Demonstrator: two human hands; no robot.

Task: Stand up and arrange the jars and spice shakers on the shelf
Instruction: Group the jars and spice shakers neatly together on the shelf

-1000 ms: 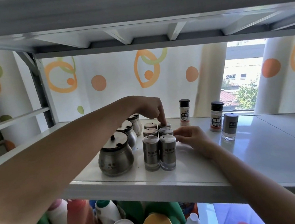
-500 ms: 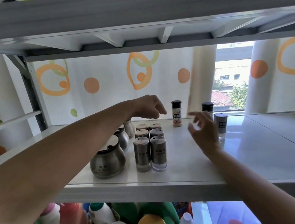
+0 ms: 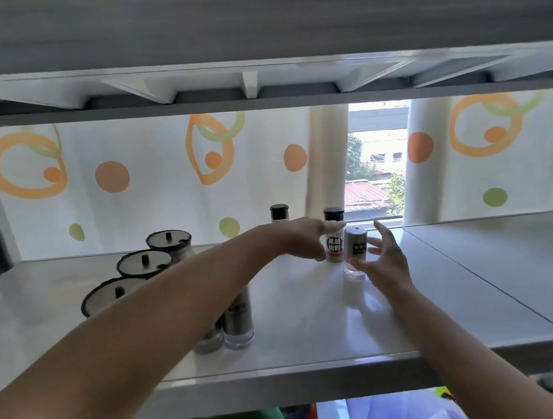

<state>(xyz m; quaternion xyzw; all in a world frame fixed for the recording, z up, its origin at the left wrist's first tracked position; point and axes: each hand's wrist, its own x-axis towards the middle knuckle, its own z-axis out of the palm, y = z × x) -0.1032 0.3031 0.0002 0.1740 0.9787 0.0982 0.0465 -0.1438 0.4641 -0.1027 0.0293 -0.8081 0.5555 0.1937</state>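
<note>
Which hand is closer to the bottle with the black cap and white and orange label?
Left. The left hand is at the black-capped bottle with the white and orange label, fingers across its neck. The right hand is further right, beyond the silver cylindrical shaker.

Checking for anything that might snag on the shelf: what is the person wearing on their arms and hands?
The left arm and right arm are bare, no sleeve in view. The left hand and right hand show no glove, ring, watch or bracelet.
</note>
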